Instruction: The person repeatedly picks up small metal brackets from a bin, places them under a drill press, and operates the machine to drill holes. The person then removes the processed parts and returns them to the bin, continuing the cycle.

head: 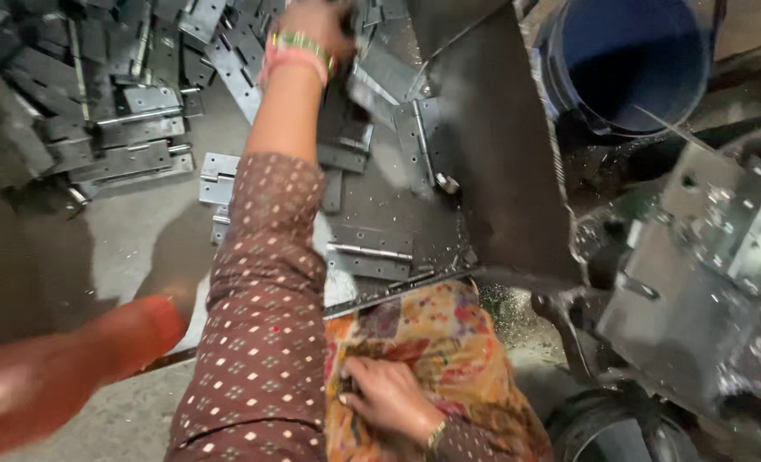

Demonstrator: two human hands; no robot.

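Hinges apparently under left hand

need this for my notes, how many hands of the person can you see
2: the left hand reaches up into the metal hinges at top centre, blurred; the right hand rests on the patterned cloth at bottom centre.

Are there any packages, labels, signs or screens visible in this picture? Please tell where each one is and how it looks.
None in view: no package, label, sign or screen.
What shows instead: flat grey metal hinges piled at upper left, a dark metal tray at the centre, a round blue bucket at upper right.
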